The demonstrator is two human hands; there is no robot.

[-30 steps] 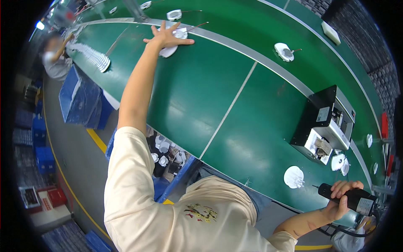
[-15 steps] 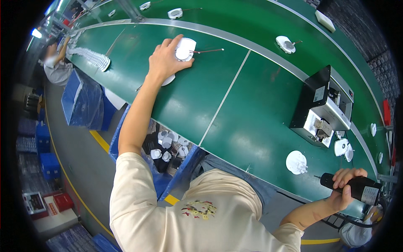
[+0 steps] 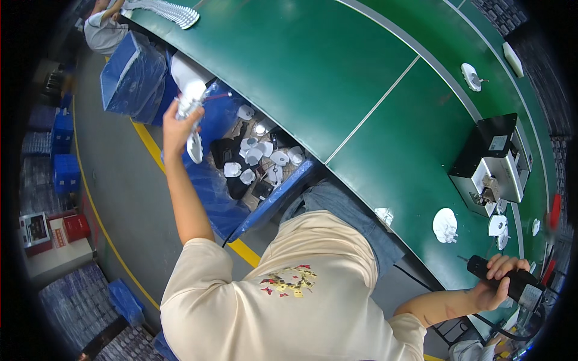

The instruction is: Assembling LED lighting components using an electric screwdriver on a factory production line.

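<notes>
My left hand (image 3: 176, 132) is closed around white plastic parts (image 3: 193, 96), held up over the left side of a blue bin (image 3: 271, 201). A thin reddish wire sticks out to the right of them. One white piece (image 3: 194, 148) hangs below the fingers; how many parts I hold, I cannot tell. Inside the bin lie several white round parts (image 3: 254, 155) and black pieces. My right hand (image 3: 498, 281) grips a black electric screwdriver (image 3: 480, 266) above the bench's right end, its bit pointing left. Near that bit, a white disc with raised prongs (image 3: 445, 225) rests on the green bench (image 3: 385, 156).
A black-and-silver machine (image 3: 490, 168) stands on the bench at right, with white parts (image 3: 498, 225) beside it. Another white part (image 3: 471, 77) sits on the far green belt. A plastic-lined blue bin (image 3: 129, 78), stacked white parts (image 3: 162, 11) and a co-worker (image 3: 105, 30) are at far left.
My left hand has gone from the bench to above the blue bin, bringing white parts with it. My view has shifted left. The screwdriver stays in my right hand.
</notes>
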